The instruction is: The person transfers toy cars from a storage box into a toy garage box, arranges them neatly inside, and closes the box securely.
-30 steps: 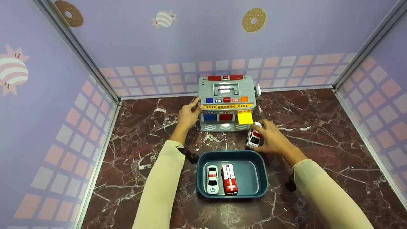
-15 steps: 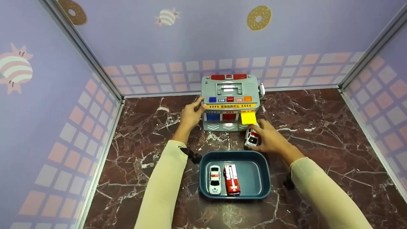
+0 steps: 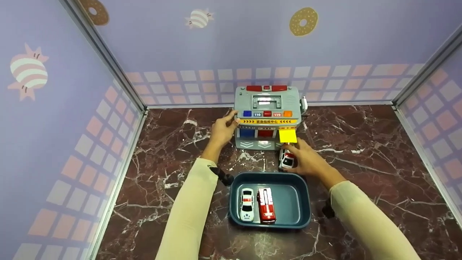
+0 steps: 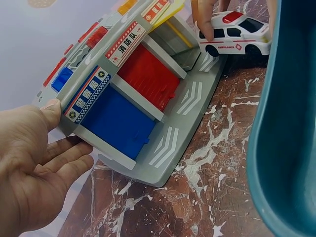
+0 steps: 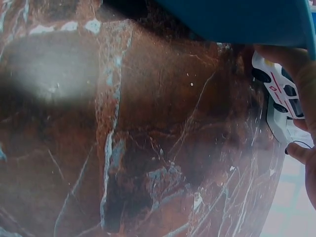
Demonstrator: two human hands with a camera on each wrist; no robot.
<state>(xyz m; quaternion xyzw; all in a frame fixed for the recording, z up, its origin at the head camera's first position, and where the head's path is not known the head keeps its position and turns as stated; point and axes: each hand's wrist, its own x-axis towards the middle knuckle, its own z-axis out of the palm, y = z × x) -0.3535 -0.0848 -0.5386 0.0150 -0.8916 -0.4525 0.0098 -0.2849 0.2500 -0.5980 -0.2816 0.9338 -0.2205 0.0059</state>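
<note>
A grey toy rescue station has blue and red doors lowered and a yellow door swung up on the right. My left hand holds the station's left front corner, thumb on the edge, lower fingers loosely extended in the left wrist view. A white toy ambulance is gripped by my right hand in front of the yellow-door bay. In the left wrist view, the ambulance has its rear toward that bay, over the ramp's edge. Part of it is hidden by my fingers.
A dark teal tray stands in front of the station. Inside lie a white toy police car and a red toy fire truck. A white handset-like part hangs on the station's right side. Patterned walls surround the marbled tabletop.
My right hand has shifted the ambulance slightly left relative to the station, under the raised yellow door's line. The left hand stays on the station. The whole view has drifted a little.
</note>
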